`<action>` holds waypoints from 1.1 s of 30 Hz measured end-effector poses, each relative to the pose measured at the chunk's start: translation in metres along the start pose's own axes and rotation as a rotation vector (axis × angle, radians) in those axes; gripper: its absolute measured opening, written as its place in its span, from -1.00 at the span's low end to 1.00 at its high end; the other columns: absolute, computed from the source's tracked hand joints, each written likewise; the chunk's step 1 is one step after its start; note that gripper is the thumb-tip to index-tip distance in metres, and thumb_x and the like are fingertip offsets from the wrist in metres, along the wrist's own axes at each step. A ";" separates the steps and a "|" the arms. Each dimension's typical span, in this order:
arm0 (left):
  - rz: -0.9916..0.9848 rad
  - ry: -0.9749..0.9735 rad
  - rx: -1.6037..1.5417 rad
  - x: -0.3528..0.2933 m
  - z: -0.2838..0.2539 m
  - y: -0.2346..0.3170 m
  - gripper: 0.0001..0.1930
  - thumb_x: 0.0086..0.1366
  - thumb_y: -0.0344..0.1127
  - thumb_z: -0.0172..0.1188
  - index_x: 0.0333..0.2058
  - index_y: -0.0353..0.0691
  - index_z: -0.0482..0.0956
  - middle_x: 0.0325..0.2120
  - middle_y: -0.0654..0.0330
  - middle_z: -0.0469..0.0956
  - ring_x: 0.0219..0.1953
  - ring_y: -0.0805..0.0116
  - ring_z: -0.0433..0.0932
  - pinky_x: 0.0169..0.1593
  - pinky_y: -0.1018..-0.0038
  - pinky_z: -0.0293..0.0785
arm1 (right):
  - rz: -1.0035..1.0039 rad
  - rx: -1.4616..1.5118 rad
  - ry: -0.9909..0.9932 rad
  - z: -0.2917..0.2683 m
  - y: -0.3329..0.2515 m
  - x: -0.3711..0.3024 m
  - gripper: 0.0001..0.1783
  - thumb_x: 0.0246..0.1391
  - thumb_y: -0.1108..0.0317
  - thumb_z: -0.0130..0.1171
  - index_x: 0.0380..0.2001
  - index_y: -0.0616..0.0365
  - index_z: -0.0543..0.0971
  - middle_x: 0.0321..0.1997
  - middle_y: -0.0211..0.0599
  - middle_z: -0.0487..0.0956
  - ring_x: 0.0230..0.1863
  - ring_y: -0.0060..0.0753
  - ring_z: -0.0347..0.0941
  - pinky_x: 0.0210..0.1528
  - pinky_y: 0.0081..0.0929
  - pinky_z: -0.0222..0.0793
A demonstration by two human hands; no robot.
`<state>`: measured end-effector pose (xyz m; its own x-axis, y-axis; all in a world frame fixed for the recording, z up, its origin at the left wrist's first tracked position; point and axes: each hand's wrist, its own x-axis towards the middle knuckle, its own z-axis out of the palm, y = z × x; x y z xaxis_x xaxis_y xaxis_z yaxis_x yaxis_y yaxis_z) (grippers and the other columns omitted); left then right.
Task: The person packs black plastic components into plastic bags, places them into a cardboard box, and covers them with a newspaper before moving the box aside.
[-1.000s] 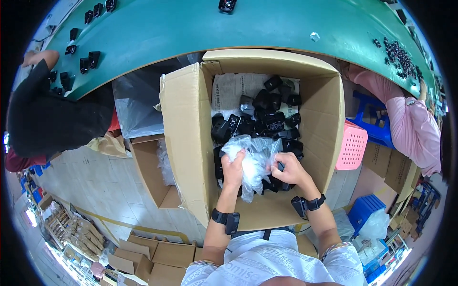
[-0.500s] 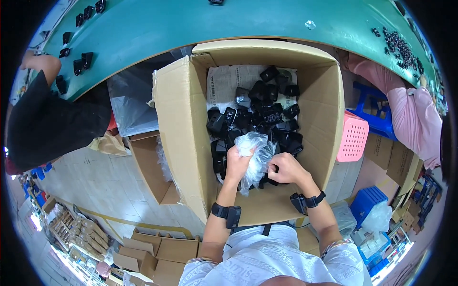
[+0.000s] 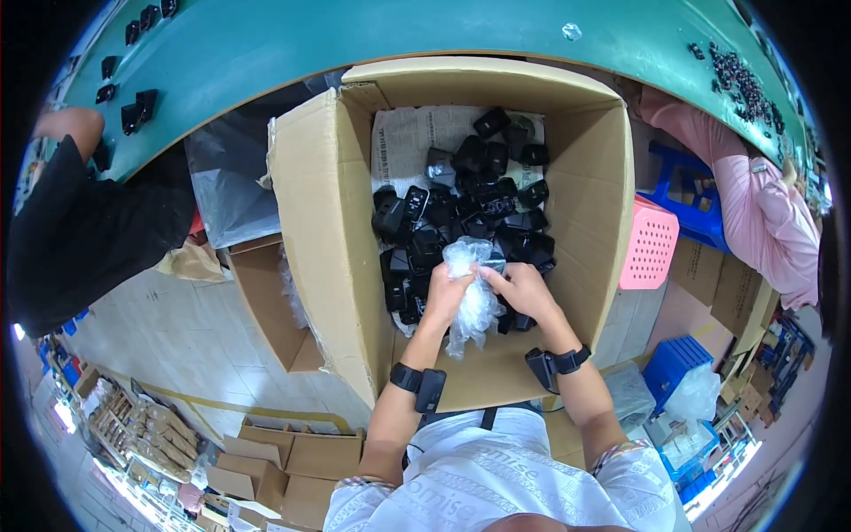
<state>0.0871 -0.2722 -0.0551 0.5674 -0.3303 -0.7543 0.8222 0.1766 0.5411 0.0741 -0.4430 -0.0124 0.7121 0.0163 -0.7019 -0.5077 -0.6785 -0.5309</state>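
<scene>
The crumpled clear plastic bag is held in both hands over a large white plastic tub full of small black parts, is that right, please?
Not quite: the head view shows both hands, left hand and right hand, holding the crumpled clear plastic bag over a large brown cardboard box, not a tub, full of small black parts.

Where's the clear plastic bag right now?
Head view, centre: the clear plastic bag is held between the left hand and right hand, over the black parts inside the cardboard box.

a long green counter (image 3: 372,44) is curving across twelve o'clock. pale floor tiles (image 3: 168,337) are spreading at eight o'clock, flattened cardboard boxes (image 3: 266,461) are lying at seven, and a pink basket (image 3: 649,244) and blue stool (image 3: 687,191) are standing at three.
</scene>
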 end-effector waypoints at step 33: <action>0.226 0.109 0.288 -0.015 0.010 0.016 -0.81 0.19 -0.40 0.31 -0.23 -0.33 0.62 -0.39 0.30 0.63 -0.37 0.59 0.50 -0.26 0.54 0.43 | -0.147 0.252 0.534 -0.011 -0.038 0.062 -0.56 -0.02 0.13 0.35 -0.19 0.19 0.51 -0.43 -0.22 0.59 -0.51 -0.29 0.53 -0.41 -0.35 0.45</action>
<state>0.0911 -0.2734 -0.0310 0.7470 -0.2097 -0.6309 0.6382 -0.0398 0.7688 0.1429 -0.4247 -0.0306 0.8951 -0.3182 -0.3124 -0.4386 -0.5016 -0.7457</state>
